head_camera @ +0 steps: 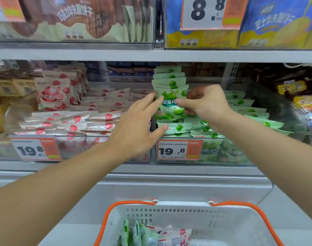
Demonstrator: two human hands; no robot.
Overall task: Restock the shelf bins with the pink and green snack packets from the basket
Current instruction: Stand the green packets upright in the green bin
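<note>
My right hand pinches a green snack packet upright over the green bin, in front of a standing row of green packets. My left hand reaches in with straight fingers, its fingertips at the left edge of that packet. The pink bin to the left holds flat pink packets and an upright row. The white basket with orange handles sits below, holding green packets and pink packets.
Price tags reading 19.8 hang on the front of each bin. An upper shelf carries large brown and blue-yellow bags. Dark snack bags fill the bin at the right, yellow packs the left.
</note>
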